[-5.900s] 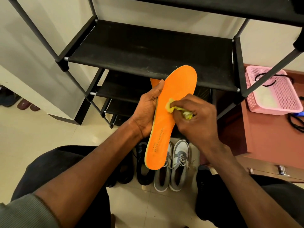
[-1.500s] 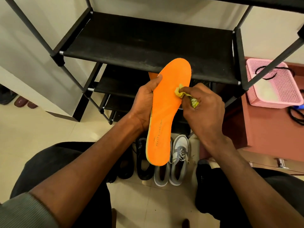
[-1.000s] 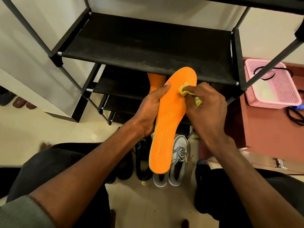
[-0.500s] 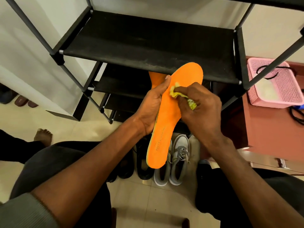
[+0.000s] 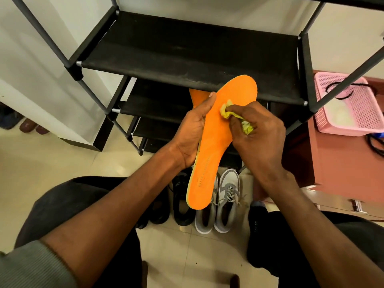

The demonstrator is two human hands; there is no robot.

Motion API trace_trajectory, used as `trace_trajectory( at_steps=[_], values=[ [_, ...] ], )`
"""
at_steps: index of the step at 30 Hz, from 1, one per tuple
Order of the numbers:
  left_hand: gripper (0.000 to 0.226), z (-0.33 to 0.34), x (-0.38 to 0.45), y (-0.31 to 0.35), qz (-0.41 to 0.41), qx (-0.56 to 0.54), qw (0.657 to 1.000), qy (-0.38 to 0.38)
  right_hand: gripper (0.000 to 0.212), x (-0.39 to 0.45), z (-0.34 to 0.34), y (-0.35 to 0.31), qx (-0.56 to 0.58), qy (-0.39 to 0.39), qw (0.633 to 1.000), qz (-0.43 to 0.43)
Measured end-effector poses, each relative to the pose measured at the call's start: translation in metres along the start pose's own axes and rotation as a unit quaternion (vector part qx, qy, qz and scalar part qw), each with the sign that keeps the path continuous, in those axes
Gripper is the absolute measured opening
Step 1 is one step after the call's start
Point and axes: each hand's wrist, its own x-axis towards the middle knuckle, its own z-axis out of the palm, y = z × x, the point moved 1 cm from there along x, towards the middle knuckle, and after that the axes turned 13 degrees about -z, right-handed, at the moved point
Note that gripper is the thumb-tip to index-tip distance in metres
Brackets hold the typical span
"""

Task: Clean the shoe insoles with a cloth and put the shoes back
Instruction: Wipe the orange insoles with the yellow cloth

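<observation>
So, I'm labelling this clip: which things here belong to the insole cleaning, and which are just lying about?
Job:
flat orange foam insole, held by left hand
crumpled yellow cloth, pinched by right hand
second orange insole
grey-and-white lace-up sneakers
black metal shoe rack

Lying about:
pink plastic mesh basket
black shoes

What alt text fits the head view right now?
The right hand rubs a yellow cloth on an orange insole held by the left hand, above grey sneakers on the floor before a black shoe rack.
</observation>
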Motion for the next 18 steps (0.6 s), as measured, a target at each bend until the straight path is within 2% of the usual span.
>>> trace_trajectory(
  at_steps=[3,7,12,16,18],
  values=[
    [0.055,-0.001,0.001,-0.003,0.009,0.007,1.000,0.006,0.021,0.002,-0.002,0.005,-0.013,0.030,0.999,0.037],
    [0.057,-0.001,0.002,-0.001,-0.001,-0.013,1.000,-0.009,0.023,-0.003,0.005,-0.003,0.024,-0.022,0.999,-0.010],
    [0.056,-0.002,0.005,-0.005,0.000,-0.015,1.000,-0.010,0.021,0.002,0.001,0.001,-0.005,0.035,0.997,0.063],
    [0.061,-0.005,0.002,-0.004,-0.030,-0.035,0.999,-0.018,0.019,-0.007,0.010,-0.018,0.033,-0.032,0.998,-0.030],
    [0.059,-0.003,0.000,-0.002,-0.028,-0.018,0.999,-0.025,0.021,-0.004,0.004,-0.011,0.002,-0.009,1.000,-0.008]
  ],
)
